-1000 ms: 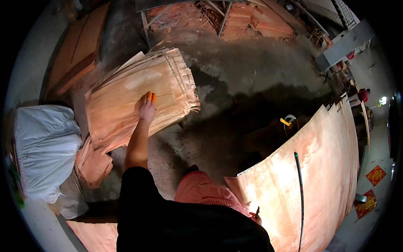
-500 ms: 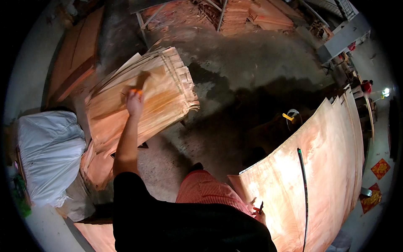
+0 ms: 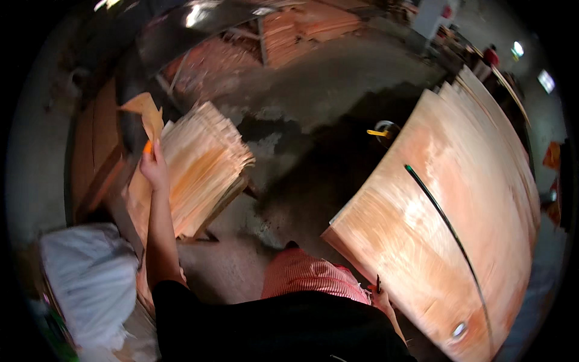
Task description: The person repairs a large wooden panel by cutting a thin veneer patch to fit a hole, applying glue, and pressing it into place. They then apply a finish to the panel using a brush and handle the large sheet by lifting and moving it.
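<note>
My left hand (image 3: 155, 171) reaches out at the left, closed on a thin piece of wood veneer (image 3: 149, 114) with a ragged edge. Something bright orange (image 3: 148, 146) shows at its fingertips. The piece stands up above a stack of veneer sheets (image 3: 202, 163) whose ends are frayed and uneven. Low beside my hip, my right hand (image 3: 380, 300) is closed around a small dark tool (image 3: 378, 282); its kind is too small to tell. That hand is next to the near edge of a large stack of veneer sheets (image 3: 386, 241).
A dark, thin strip (image 3: 443, 214) and a small shiny oval object (image 3: 459, 329) lie on the large stack. Beyond its edge sits a yellow-handled item (image 3: 378, 133). White sheeting (image 3: 90, 271) covers a pile at lower left. A person in red (image 3: 491, 56) is far right.
My left hand has lifted the veneer piece off the smaller stack, up and to the left. The view has turned toward the right. My right hand still grips the dark tool.
</note>
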Motion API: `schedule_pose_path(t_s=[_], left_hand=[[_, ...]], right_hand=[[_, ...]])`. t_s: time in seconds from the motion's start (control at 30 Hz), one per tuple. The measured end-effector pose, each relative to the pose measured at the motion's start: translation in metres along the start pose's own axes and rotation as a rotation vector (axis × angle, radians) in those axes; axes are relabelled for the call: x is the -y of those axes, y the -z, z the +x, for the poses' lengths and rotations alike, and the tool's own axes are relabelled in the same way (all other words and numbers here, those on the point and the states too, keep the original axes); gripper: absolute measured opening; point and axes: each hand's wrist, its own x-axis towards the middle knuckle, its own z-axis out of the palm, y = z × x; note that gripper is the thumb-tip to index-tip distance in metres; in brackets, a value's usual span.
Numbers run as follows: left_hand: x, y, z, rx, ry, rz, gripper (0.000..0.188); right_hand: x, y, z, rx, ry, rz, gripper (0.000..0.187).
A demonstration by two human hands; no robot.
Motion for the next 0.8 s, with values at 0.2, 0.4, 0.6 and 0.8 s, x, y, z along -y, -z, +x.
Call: schedule_pose_path(t_s=[0.2,0.4,0.6,0.8], left_hand=[[-0.149,-0.027,-0.048,0.287,-0.017,-0.312,0.023],[-0.291,-0.05,-0.124,0.537,0.037,-0.482,0.02],[-0.446,-0.082,-0.223,0.804,0.006,-0.895,0.017],[-0.588,-0.108,-0.338,1.024,-0.062,-1.038,0.018]], right_hand=[[-0.108,0.006,-0.061,-0.153,-0.162,0.278,0.012],[-0.244,0.015,-0.153,-0.375,-0.156,0.129,0.017],[-0.337,0.024,-0.235,-0.475,-0.45,0.316,0.017],[-0.365,0.036,-0.281,-0.629,-0.475,0.604,0.021]])
